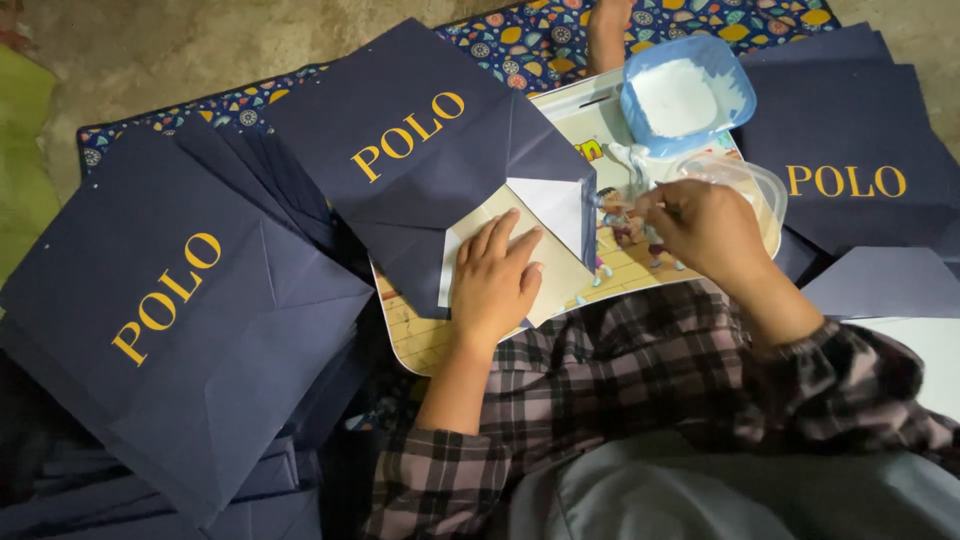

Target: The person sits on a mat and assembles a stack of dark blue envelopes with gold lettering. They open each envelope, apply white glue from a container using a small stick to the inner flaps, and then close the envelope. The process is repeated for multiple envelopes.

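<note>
A flat navy paper bag with gold lettering lies on a picture-printed lap board, its bottom end folded open toward me. My left hand presses flat on the cream inside flap of that bottom. My right hand hovers just right of the bag's folded edge, fingers pinched on a small brush or stick wet with white glue. Just beyond that hand sit a blue container of white paste and a clear plastic tub.
A stack of the same navy bags fills the left side. More navy bags lie at the right. A patterned mat covers the floor underneath. My checked sleeves and lap fill the bottom.
</note>
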